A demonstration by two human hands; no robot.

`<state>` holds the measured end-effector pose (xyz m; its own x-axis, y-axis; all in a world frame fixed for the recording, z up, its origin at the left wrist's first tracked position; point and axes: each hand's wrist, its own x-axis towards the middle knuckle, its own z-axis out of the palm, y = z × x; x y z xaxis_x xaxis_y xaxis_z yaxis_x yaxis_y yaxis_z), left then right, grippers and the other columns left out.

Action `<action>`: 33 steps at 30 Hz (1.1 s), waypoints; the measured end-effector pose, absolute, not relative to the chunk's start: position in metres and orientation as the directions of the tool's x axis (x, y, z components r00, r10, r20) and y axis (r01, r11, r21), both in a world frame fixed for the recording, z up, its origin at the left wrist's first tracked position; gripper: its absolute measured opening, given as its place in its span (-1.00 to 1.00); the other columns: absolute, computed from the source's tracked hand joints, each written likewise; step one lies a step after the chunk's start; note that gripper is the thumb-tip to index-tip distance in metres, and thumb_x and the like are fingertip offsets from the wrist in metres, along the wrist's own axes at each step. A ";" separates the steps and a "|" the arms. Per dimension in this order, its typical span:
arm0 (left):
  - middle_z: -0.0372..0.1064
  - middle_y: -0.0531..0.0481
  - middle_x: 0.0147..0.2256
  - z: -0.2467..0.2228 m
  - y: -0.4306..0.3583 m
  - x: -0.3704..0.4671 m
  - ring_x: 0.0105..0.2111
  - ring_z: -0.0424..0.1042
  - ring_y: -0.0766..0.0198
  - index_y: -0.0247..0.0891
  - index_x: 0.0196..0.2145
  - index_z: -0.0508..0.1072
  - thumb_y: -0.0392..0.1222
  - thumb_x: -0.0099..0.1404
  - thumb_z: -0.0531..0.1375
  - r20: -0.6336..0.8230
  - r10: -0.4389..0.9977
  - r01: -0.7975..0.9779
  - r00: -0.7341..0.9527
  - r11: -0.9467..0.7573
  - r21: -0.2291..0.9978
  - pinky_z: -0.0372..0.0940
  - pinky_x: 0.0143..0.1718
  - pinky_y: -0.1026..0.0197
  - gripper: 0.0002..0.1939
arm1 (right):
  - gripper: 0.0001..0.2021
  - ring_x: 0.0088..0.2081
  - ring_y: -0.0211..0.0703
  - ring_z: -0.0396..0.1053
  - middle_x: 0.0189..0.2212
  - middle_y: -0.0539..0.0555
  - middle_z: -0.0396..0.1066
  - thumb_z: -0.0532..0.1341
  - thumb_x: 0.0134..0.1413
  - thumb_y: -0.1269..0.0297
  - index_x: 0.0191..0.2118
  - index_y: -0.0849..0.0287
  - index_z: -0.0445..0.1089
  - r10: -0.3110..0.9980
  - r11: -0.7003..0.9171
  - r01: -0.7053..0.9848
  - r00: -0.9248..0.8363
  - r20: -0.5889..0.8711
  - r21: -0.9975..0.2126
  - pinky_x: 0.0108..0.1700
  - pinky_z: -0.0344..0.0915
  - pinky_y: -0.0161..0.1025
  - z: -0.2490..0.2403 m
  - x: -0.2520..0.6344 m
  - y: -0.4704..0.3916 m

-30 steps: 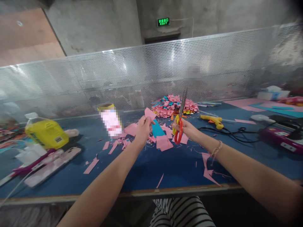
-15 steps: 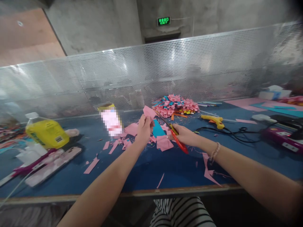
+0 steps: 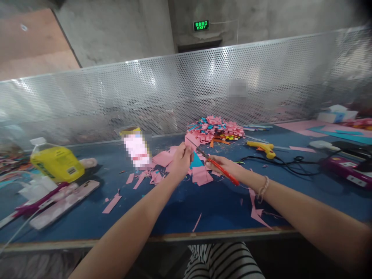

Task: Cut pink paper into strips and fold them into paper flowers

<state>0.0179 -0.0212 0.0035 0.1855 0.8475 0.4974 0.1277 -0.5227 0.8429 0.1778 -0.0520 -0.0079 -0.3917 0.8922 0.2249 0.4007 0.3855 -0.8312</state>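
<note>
My left hand point(image 3: 183, 158) pinches a piece of pink paper point(image 3: 190, 142) and holds it up above the blue table. In my right hand point(image 3: 217, 164) is a pair of scissors with red handles point(image 3: 225, 171). The blades point up and to the left and reach across the pink paper; whether they are fully closed I cannot tell. Under the hands lie a strip of blue paper point(image 3: 195, 160) and a square of pink paper point(image 3: 202, 176). Pink offcuts point(image 3: 157, 177) are scattered to the left of my left hand.
Behind the hands sits a heap of fringed paper flowers point(image 3: 215, 128). A yellow glue gun point(image 3: 261, 147) with a black cord lies right, near a purple power strip point(image 3: 345, 166). On the left are a yellow bottle point(image 3: 58, 162) and a phone point(image 3: 65, 205). A perforated metal screen point(image 3: 162, 93) borders the back.
My left hand and the pink paper have shifted right, toward the scissors. The scissors have turned flatter, and their blades now lie across the paper.
</note>
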 end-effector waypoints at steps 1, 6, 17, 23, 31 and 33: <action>0.01 0.17 -0.71 0.003 -0.022 0.018 -0.74 0.02 0.48 -0.23 -0.55 0.06 -0.18 0.19 -0.07 0.499 0.845 0.138 0.192 -0.526 0.839 -0.02 -0.69 0.37 -0.81 | -0.69 -0.52 -0.33 0.08 -0.54 -0.05 0.11 0.07 -0.11 0.01 -0.45 0.20 0.18 0.897 0.375 0.404 -0.385 0.217 -0.834 -0.44 0.10 -0.34 -0.006 0.177 -0.053; 0.07 0.16 -0.73 0.003 -0.024 0.020 -0.75 0.06 0.47 -0.22 -0.52 0.06 -0.17 0.20 -0.09 0.482 0.853 0.169 0.198 -0.514 0.841 0.00 -0.67 0.35 -0.83 | -0.68 -0.55 -0.35 0.04 -0.56 -0.05 0.08 0.09 -0.13 -0.01 -0.46 0.20 0.17 0.899 0.354 0.373 -0.388 0.203 -0.858 -0.48 0.08 -0.35 -0.007 0.176 -0.052; 0.07 0.19 -0.76 0.006 -0.027 0.023 -0.77 0.05 0.47 -0.22 -0.54 0.05 -0.15 0.21 -0.10 0.421 0.884 0.146 0.204 -0.452 0.880 -0.01 -0.69 0.37 -0.80 | -0.65 -0.52 -0.34 0.07 -0.52 -0.02 0.12 0.04 -0.09 0.00 -0.41 0.24 0.20 0.882 0.395 0.392 -0.416 0.223 -0.831 -0.43 0.10 -0.33 -0.018 0.180 -0.040; 0.08 0.18 -0.77 0.007 -0.026 0.023 -0.77 0.05 0.47 -0.22 -0.55 0.03 -0.17 0.21 -0.11 0.401 0.896 0.149 0.191 -0.430 0.890 -0.02 -0.70 0.36 -0.81 | -0.69 -0.54 -0.34 0.10 -0.54 -0.02 0.16 0.04 -0.07 0.04 -0.40 0.23 0.23 0.890 0.420 0.465 -0.377 0.255 -0.779 -0.47 0.10 -0.36 -0.019 0.179 -0.042; 0.07 0.19 -0.77 0.009 -0.025 0.023 -0.78 0.03 0.48 -0.22 -0.54 0.00 -0.26 0.19 -0.11 0.369 0.910 0.078 0.187 -0.388 0.918 -0.05 -0.72 0.36 -0.84 | -0.70 -0.68 -0.40 0.03 -0.70 -0.07 0.11 0.06 -0.10 0.06 -0.53 0.24 0.23 0.934 0.341 0.549 -0.287 0.212 -0.763 -0.65 -0.01 -0.40 -0.018 0.177 -0.044; 0.08 0.19 -0.77 0.009 -0.026 0.023 -0.78 0.03 0.48 -0.21 -0.55 0.00 -0.26 0.18 -0.11 0.369 0.912 0.072 0.182 -0.387 0.919 -0.05 -0.71 0.37 -0.83 | -0.70 -0.70 -0.41 0.03 -0.73 -0.08 0.09 0.07 -0.12 0.06 -0.55 0.24 0.21 0.942 0.321 0.561 -0.273 0.196 -0.763 -0.68 -0.04 -0.41 -0.016 0.175 -0.047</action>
